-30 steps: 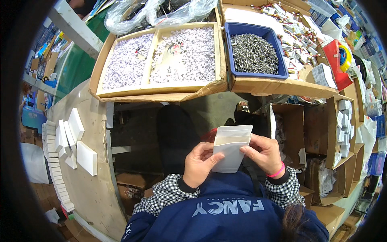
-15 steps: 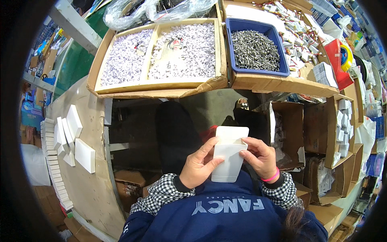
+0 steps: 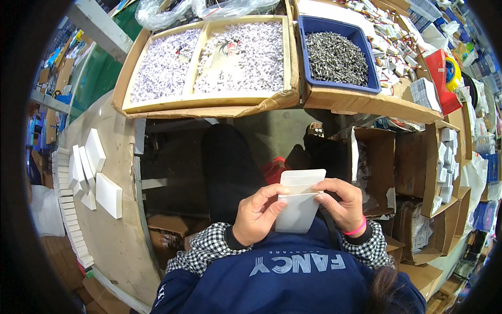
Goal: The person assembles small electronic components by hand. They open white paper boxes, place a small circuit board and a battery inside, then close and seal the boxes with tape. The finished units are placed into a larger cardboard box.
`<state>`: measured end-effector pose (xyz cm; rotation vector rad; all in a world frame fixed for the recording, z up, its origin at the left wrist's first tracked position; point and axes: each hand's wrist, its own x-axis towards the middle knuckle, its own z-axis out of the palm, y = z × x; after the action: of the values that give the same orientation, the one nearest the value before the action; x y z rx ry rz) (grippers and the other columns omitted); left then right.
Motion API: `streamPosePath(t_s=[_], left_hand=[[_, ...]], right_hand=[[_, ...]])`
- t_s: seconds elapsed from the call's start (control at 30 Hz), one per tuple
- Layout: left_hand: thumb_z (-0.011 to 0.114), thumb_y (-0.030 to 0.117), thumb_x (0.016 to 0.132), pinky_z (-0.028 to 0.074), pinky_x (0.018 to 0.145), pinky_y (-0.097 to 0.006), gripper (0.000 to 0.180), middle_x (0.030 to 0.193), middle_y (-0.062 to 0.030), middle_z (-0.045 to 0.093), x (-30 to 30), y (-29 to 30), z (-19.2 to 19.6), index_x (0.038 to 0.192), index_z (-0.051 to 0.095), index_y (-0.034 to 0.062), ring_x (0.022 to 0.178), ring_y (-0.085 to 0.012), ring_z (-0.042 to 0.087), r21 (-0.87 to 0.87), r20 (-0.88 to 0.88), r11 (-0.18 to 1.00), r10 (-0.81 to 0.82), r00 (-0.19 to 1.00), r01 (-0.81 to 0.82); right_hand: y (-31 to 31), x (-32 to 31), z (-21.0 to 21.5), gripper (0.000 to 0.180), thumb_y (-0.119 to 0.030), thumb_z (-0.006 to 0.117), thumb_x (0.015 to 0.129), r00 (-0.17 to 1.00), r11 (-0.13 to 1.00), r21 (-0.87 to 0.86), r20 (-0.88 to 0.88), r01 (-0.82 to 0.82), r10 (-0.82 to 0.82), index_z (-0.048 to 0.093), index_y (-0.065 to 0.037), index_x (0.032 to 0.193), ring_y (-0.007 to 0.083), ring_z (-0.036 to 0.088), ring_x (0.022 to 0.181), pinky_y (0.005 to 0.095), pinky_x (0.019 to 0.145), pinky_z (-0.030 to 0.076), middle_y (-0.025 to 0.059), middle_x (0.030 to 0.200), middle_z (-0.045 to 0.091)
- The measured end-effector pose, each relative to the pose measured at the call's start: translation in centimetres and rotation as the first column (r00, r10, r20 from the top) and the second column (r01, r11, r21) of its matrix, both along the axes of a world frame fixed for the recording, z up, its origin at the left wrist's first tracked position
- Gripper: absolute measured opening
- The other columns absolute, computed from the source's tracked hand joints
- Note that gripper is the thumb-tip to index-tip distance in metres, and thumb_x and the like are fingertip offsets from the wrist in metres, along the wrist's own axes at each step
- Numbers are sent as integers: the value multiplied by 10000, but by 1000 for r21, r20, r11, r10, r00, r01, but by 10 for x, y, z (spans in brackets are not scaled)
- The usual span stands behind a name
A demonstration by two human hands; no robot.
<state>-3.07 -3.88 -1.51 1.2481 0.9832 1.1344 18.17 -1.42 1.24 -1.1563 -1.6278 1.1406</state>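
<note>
A small white carton (image 3: 297,214) is held over my lap, its top flap (image 3: 304,177) standing up and tilted away from me. My left hand (image 3: 255,215) pinches the carton's left edge just below the flap, thumb on the near face. On the opposite edge, my right hand (image 3: 343,205) grips the top corner between thumb and fingers. What is inside the carton cannot be seen. Off to the left, several white boxes (image 3: 109,195) lie loosely on a table (image 3: 133,243), beside a long row of similar boxes (image 3: 71,222) along its outer edge.
Ahead stands a divided wooden tray (image 3: 209,97) of small white pieces in a cardboard box. Right of it, a blue bin (image 3: 342,86) holds metal screw-like parts. Wired white parts (image 3: 387,57) fill another box. Cardboard boxes (image 3: 379,157) are stacked at right, and a red stool-like object (image 3: 274,170) shows below.
The carton's flap has tilted, and its lower end now appears shorter as the carton leans. Both hands keep their hold at its top edges. The view has shifted slightly.
</note>
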Motion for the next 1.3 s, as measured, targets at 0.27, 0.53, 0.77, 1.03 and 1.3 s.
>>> streamPosePath(t_s=[0.27,0.53,0.77,1.03,1.3], left_hand=[[571,64,936,486,850,-265,277,1062,-99,639,2,3,-1,1206,514,39,982,-135,606,-59,126,997,-52,991,59],[519,16,947,449,934,-296,488,1224,-156,550,6,2,5,1378,293,53,1100,-176,557,-93,319,992,-52,946,86],[570,13,910,459,908,-310,254,1163,-112,585,0,11,-1,1162,570,35,1017,-206,597,83,18,991,-111,994,109],[599,37,907,456,938,-329,290,1163,-165,588,0,12,11,1187,528,17,1079,-212,575,41,216,978,-208,954,204],[629,20,882,466,925,-321,316,1136,-148,616,-1,12,22,1188,554,0,1049,-208,599,-99,117,973,-195,974,207]], right_hand=[[-5,2,-2,414,-62,637,890,926,914,-381,-376,-139,-16,518,16,1279,151,580,1065,295,903,473,97,1137,627],[3,11,3,270,-51,681,823,989,985,-96,-31,-144,141,649,4,1085,239,635,987,325,873,490,135,1059,658],[12,16,5,228,-55,706,794,965,963,61,-2,-263,263,668,-6,1014,264,648,961,346,851,509,132,1010,671],[16,17,17,225,-99,743,773,957,957,-43,-43,-288,286,672,-13,968,247,653,934,330,827,513,133,989,681],[16,11,24,246,-84,743,758,960,964,86,149,-253,239,693,-2,985,236,668,846,309,737,530,121,909,691]])
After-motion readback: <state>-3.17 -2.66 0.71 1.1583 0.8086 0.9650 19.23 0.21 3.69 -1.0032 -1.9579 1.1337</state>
